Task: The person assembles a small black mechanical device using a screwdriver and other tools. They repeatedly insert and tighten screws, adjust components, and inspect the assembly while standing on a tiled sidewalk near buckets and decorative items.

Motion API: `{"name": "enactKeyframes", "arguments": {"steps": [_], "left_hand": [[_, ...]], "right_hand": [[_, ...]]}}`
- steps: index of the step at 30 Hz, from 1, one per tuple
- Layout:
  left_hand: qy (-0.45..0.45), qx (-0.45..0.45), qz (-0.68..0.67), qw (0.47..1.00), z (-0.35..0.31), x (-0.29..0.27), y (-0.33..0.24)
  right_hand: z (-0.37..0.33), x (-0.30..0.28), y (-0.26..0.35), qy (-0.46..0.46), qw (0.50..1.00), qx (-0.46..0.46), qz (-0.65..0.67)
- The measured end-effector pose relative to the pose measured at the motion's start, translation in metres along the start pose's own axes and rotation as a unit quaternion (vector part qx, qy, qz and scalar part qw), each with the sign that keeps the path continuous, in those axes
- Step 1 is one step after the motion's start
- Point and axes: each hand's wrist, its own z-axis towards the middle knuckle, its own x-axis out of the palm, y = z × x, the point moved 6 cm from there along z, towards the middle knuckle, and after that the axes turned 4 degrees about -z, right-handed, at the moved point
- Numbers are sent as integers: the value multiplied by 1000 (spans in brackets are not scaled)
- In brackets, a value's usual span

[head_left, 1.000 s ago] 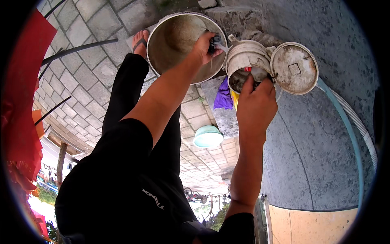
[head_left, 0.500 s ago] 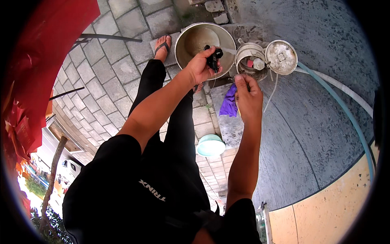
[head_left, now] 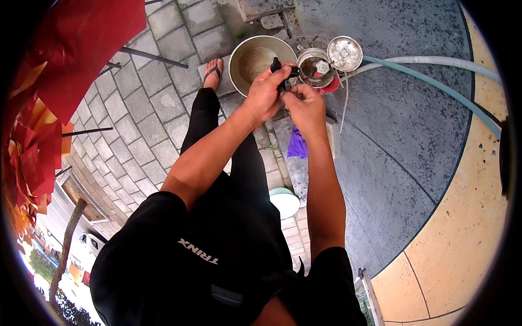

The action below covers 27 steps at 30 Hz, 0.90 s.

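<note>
My left hand [head_left: 265, 98] is closed around a black object with stubby, knob-like arms [head_left: 276, 65]; its exact kind I cannot make out. My right hand [head_left: 305, 111] is beside it, fingers pinched together at the object's lower end. Whether those fingers hold a separate small piece is hidden. Behind my left hand stands a wide metal pot [head_left: 235, 62] with murky water in it. To the right of the pot is a round, dirty container [head_left: 304, 58] with its lid [head_left: 345, 53] hinged back; a whitish knob [head_left: 322, 67] shows inside.
A purple cloth [head_left: 297, 145] lies on a stone slab near my right forearm. Lower down is a pale green basin [head_left: 284, 205]. A blue-green hose [head_left: 424, 80] and a whitish ribbed hose [head_left: 435, 61] run off to the right. Red sheeting [head_left: 92, 49] hangs at the left.
My right hand has moved left and up to meet the black object, which was apart from it before. The whole view has shifted slightly.
</note>
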Motion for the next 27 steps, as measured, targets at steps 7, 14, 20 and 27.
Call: {"name": "enactKeyframes", "arguments": {"steps": [7,14,20,27], "left_hand": [[-6,15,-45,999,-11,10,-2],[4,17,-27,999,-39,49,1],[69,21,10,997,-53,55,-2],[37,11,-24,999,-56,75,-3]], "right_hand": [[-18,-59,-22,-130,982,41,131],[-64,-31,63,-179,935,-266,-154],[-37,-55,16,-138,984,13,116],[-65,-66,35,-59,985,-164,7]]}}
